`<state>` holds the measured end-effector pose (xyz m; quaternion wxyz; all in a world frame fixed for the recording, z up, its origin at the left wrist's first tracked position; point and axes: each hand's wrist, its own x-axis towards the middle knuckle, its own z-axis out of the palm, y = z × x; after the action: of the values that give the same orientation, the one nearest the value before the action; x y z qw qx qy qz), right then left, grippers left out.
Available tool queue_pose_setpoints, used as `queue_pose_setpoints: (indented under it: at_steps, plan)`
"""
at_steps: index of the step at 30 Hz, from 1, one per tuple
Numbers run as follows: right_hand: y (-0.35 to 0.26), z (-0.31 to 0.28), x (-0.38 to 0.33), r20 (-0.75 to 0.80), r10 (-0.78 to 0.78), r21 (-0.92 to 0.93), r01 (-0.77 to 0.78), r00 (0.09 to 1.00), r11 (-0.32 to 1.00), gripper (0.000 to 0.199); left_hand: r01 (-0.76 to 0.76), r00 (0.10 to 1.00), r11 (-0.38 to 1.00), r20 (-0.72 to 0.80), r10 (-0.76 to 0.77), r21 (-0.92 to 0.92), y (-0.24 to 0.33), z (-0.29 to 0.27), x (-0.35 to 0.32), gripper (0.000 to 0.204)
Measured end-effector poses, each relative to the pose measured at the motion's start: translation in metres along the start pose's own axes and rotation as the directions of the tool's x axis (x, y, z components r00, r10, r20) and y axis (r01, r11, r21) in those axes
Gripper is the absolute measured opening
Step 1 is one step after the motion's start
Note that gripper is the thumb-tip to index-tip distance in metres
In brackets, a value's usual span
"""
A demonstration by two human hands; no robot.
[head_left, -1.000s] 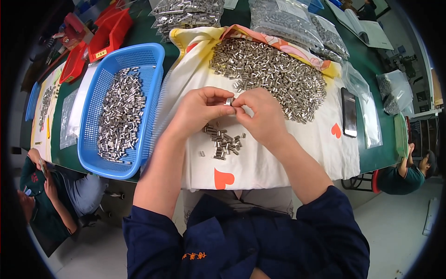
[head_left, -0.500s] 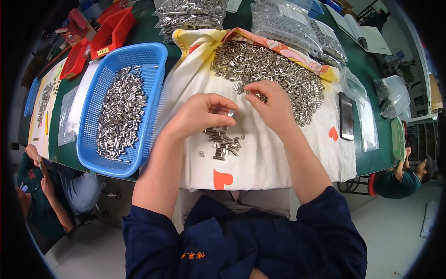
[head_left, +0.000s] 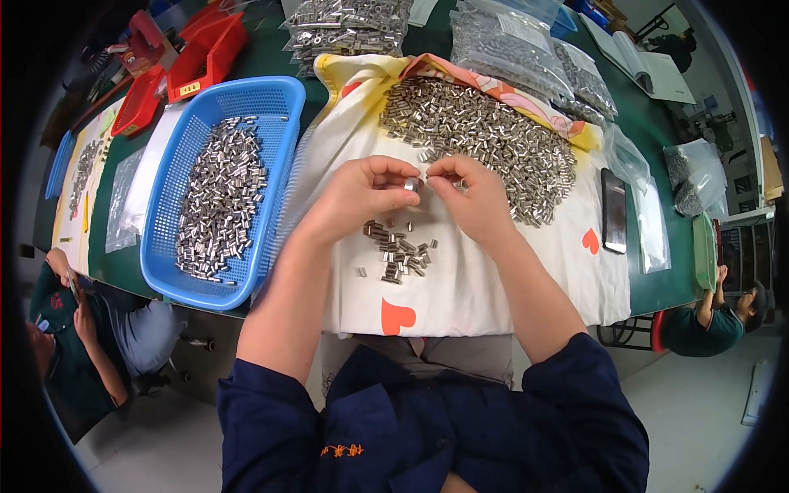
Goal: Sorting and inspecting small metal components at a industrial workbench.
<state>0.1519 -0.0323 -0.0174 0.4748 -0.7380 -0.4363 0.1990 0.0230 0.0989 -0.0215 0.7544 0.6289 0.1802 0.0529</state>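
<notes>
My left hand [head_left: 362,197] and my right hand [head_left: 470,197] meet fingertip to fingertip over a white cloth with red hearts [head_left: 460,287]. Between them they pinch a small metal sleeve [head_left: 412,185]. Just below the hands lies a small heap of the same metal sleeves [head_left: 400,251]. A large pile of metal sleeves [head_left: 485,140] covers the far part of the cloth, right behind my right hand.
A blue plastic basket [head_left: 283,123] holding many metal sleeves stands to the left. Clear bags of parts [head_left: 509,41] lie at the back, red bins [head_left: 205,49] at back left. A dark phone [head_left: 615,209] lies on the right. Seated people are at both lower sides.
My right hand reached back toward the large pile half a second ago and has now come back to meet the left hand.
</notes>
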Motion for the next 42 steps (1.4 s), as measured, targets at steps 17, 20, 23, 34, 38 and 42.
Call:
queue_pose_setpoints:
  at_steps: [17,20,23,34,38,42]
  plan:
    - [-0.008,0.011,-0.008,-0.102,-0.339,-0.220,0.311,0.935,0.924,0.006,-0.068,0.995,0.998,-0.071,0.067,-0.011,-0.007,-0.001,0.004,0.030]
    - [-0.008,0.010,-0.008,-0.080,-0.341,-0.239,0.314,0.937,0.919,0.005,-0.074,0.992,0.994,-0.098,0.081,0.079,-0.006,0.002,0.003,0.029]
    - [-0.010,0.010,-0.010,-0.056,-0.342,-0.244,0.319,0.938,0.916,0.005,-0.105,0.991,0.994,-0.080,0.107,0.033,-0.010,0.000,0.002,0.029]
    - [-0.011,-0.005,-0.006,0.115,-0.006,0.003,0.005,0.993,1.000,0.010,-0.023,0.998,0.999,0.058,0.022,0.024,0.002,-0.003,-0.005,0.028]
    - [0.012,-0.017,0.007,-0.038,-0.056,-0.022,0.055,0.998,0.998,0.014,-0.011,0.996,0.994,0.090,0.001,0.113,0.003,-0.006,-0.008,0.027]
    - [0.022,-0.012,0.011,-0.085,-0.346,-0.518,0.256,0.934,0.816,0.012,0.007,0.993,0.993,0.114,-0.021,0.116,0.004,-0.001,-0.005,0.027]
